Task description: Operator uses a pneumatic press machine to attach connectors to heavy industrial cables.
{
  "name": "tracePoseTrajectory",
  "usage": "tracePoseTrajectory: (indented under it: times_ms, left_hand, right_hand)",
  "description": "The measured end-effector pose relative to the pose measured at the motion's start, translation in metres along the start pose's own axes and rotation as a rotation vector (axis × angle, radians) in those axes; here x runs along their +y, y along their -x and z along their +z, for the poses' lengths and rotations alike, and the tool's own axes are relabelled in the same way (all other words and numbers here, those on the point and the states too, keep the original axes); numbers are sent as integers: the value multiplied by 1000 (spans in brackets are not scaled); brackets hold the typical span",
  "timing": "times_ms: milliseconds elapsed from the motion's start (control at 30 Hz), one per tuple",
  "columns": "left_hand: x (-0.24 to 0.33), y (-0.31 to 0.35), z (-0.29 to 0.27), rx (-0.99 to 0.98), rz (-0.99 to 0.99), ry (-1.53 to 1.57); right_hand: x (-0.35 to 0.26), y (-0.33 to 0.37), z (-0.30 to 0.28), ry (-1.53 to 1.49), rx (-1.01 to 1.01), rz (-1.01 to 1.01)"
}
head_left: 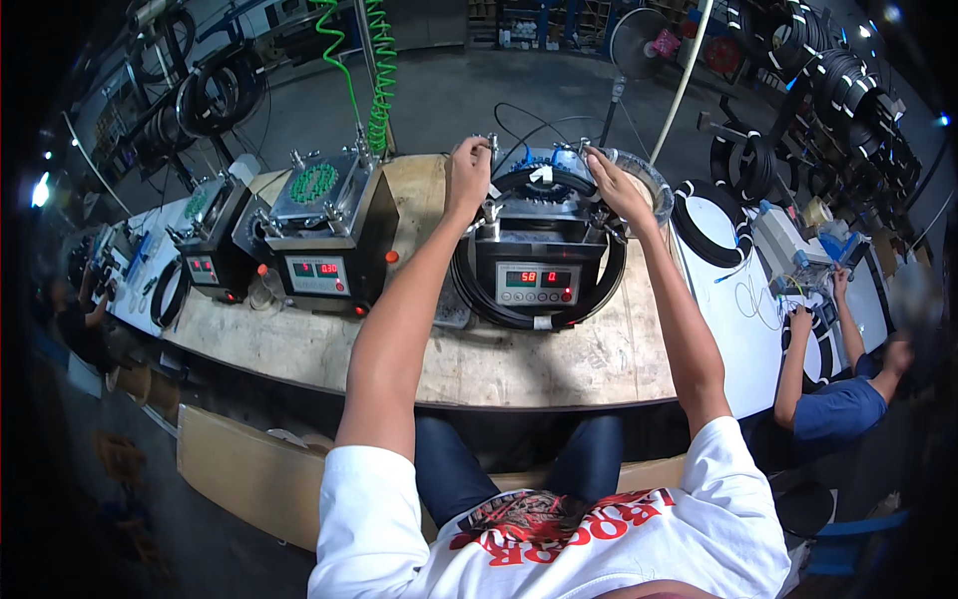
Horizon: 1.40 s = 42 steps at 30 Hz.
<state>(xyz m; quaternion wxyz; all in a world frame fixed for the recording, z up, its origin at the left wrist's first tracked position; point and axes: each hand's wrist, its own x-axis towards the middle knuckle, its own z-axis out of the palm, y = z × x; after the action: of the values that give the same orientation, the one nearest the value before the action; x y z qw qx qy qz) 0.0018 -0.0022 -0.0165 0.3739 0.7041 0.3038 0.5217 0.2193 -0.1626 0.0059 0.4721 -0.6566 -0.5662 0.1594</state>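
A boxy black bench machine (537, 258) with a lit red digital display stands in front of me. Its metal top carries a round fixture with blue pieces, partly hidden by a coil of black cable (617, 280) looped around the machine. My left hand (469, 178) is closed at the far left corner, its fingertips on an upright metal clamp (493, 150). At the far right corner, the fingertips of my right hand (619, 188) meet another metal clamp (585, 146). That hand's fingers are fairly straight, and its grip is partly hidden.
Two similar machines (317, 235) with green-studded tops stand to the left on the wooden bench (419, 364). Green coiled air hoses (379, 95) hang behind them. Rightward, a co-worker's hands (801, 321) are at a white table beside a black cable coil (689, 235). A fan (639, 45) stands beyond.
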Motion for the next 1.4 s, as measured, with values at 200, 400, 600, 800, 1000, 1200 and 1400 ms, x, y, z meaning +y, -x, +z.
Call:
tracePoseTrajectory:
  times_ms: [200,400,600,800,1000,1200,1400]
  left_hand:
    - [-29,-20,-3,22,-211,11]
    - [-54,-59,3,-58,-774,562]
    - [-70,-76,29,126,-798,806]
    - [-64,-81,50,276,-702,556]
    - [-67,-68,44,279,-561,567]
    - [-49,-74,41,-180,-596,544]
    - [-54,-75,33,-335,-632,469]
  right_hand:
    - [-16,53,23,114,128,-236]
    - [-22,58,27,215,195,-160]
    - [-19,60,27,165,218,-132]
    - [-21,60,25,135,241,-85]
    - [-24,59,29,129,238,-42]
    - [-19,58,28,146,274,-86]
    - [-28,61,33,185,289,-85]
